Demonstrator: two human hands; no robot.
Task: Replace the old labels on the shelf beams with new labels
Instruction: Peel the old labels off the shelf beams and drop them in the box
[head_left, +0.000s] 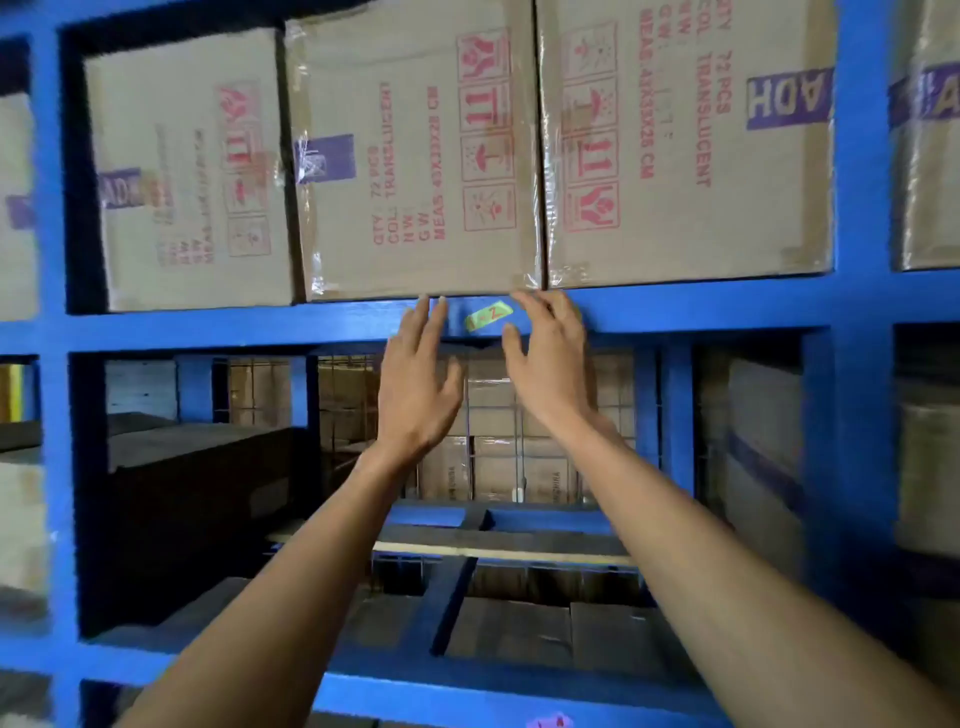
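A small yellow-green label (489, 316) with red marks sits tilted on the blue horizontal shelf beam (234, 328). My left hand (418, 384) is raised just left of the label, fingers spread, fingertips at the beam's upper edge. Just right of the label is my right hand (548, 358), fingers apart, thumb close under the label and fingertips on the beam. Neither hand holds anything. A pink label (548, 721) shows on the lower beam at the bottom edge.
Cardboard boxes (415, 156) with red print fill the shelf above the beam. Blue uprights (860, 364) stand left and right. The bay below holds dark boxes (197, 478) and more cartons further back.
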